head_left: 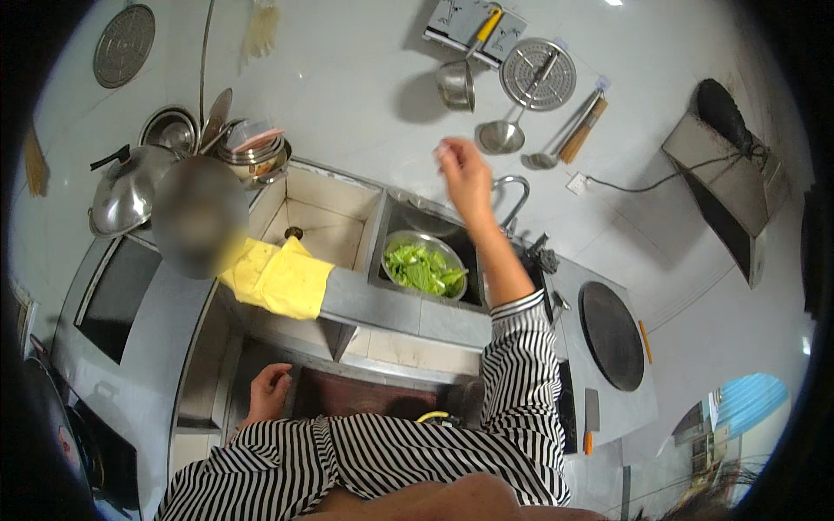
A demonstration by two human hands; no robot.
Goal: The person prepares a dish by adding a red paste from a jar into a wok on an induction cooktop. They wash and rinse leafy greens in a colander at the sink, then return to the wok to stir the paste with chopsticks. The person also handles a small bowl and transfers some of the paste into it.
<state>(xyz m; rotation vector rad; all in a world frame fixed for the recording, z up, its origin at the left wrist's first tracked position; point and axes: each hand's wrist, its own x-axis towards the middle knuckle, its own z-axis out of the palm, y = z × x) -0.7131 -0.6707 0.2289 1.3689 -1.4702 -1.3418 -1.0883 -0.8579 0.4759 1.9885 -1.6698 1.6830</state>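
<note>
My right hand (pixel 466 179) is raised in front of the tiled wall, above the back of the right sink basin and left of the curved faucet (pixel 519 198). Its fingers are bent and blurred, with no object visible in them. Below it, a round metal bowl (pixel 465 264) of green leafy vegetables (pixel 420 268) stands in the dark right basin (pixel 427 218). My left hand (pixel 267 394) hangs low near my striped shirt, fingers loosely curled and holding nothing visible. A yellow cloth (pixel 283 277) drapes over the counter edge above it, apart from the hand.
Left of the bowl is a white-tiled basin (pixel 332 215) with a drain. A lidded wok (pixel 133 189) and stacked pots (pixel 254 156) crowd the left corner. A ladle (pixel 500 137), metal scoop (pixel 456 86) and brush (pixel 584 128) hang on the wall. A round dark board (pixel 611 335) lies right.
</note>
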